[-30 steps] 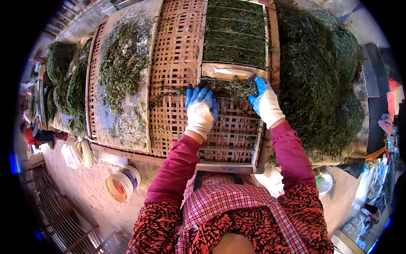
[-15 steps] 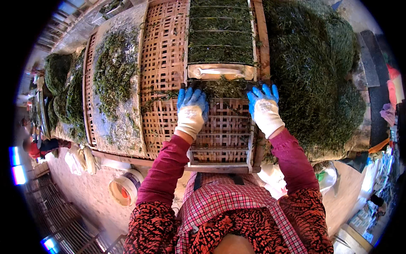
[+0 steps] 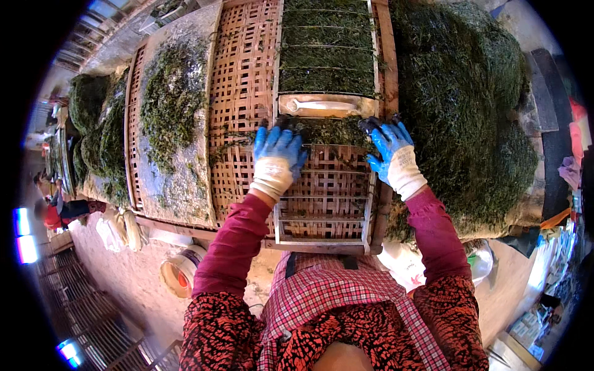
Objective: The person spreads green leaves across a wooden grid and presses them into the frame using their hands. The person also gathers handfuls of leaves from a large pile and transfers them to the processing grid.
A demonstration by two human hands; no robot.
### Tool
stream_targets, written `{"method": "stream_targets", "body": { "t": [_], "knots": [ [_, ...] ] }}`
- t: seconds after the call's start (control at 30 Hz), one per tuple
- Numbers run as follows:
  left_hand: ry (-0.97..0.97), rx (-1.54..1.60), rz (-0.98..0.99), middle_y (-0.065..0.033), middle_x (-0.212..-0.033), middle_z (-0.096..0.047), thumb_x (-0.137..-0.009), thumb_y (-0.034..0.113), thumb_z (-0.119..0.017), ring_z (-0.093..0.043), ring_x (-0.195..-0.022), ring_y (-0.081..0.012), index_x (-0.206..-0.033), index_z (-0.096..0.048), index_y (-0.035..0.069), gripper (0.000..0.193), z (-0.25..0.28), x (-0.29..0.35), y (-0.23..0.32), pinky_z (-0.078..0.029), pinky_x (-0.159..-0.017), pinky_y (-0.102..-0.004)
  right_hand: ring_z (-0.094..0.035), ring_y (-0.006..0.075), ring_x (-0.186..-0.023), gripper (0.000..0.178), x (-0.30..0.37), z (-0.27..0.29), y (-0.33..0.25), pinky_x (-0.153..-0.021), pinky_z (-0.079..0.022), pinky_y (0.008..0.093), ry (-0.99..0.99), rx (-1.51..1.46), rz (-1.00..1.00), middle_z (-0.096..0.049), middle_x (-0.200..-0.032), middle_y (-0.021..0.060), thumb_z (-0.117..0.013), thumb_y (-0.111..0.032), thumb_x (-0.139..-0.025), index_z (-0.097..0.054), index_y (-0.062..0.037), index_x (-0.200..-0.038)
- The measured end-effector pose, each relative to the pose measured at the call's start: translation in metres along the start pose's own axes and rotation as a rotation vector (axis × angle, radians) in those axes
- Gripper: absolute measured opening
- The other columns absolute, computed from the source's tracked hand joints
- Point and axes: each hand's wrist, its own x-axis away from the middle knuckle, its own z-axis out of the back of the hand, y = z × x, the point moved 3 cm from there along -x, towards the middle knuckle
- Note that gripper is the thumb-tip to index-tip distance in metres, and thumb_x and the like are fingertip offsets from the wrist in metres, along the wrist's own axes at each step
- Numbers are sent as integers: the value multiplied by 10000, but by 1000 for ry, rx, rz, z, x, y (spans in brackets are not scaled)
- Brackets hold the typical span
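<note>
My left hand point(image 3: 276, 159), in a white glove with blue and dark fingertips, lies with fingers stretched at the left end of a green seaweed strip point(image 3: 331, 130). My right hand point(image 3: 394, 157), gloved alike, rests at the strip's right end, thumb apart and fingertips touching its edge. The strip lies across a slim pale ladder-like frame point(image 3: 322, 219) on a woven bamboo mat point(image 3: 238, 80). Just beyond it, a wooden board point(image 3: 291, 106) with a pale bar-shaped handle spans the frame. Farther away, packed seaweed point(image 3: 328, 55) fills several of the frame's sections.
A large seaweed heap point(image 3: 461, 123) lies to the right. Loose seaweed point(image 3: 170, 105) covers a pale board point(image 3: 197, 207) on the left, with more piles beyond it. A white bucket point(image 3: 175, 276) stands on the floor at lower left. Another person point(image 3: 62, 210) is at the far left.
My right hand has shifted slightly right and tilted, its fingers now angling inward with the thumb wider apart. My left hand has moved a little left. The view has shifted slightly.
</note>
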Motion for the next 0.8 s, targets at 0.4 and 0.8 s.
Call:
{"method": "stream_targets", "body": {
  "t": [0.4, 0.8],
  "knots": [
    [451, 214, 264, -85, -984, -717, -813, 128, -642, -647, -964, -279, -979, -720, 101, 185, 5, -19, 2, -503, -900, -393, -628, 269, -866, 355, -20, -7, -18, -755, -558, 394, 233, -27, -183, -655, -1044, 97, -721, -89, -727, -681, -110, -1079],
    [-58, -97, -90, -95, -1281, -616, -820, 446, -611, -487, -1289, -346, -1158, -683, 118, 476, -18, -8, 51, -232, -1173, -542, -621, 386, -1053, 369, -20, -54, -53, -911, -521, 443, 187, -429, -153, -644, -1174, 200, -635, -112, -830, -642, -55, -1195]
  ]
}}
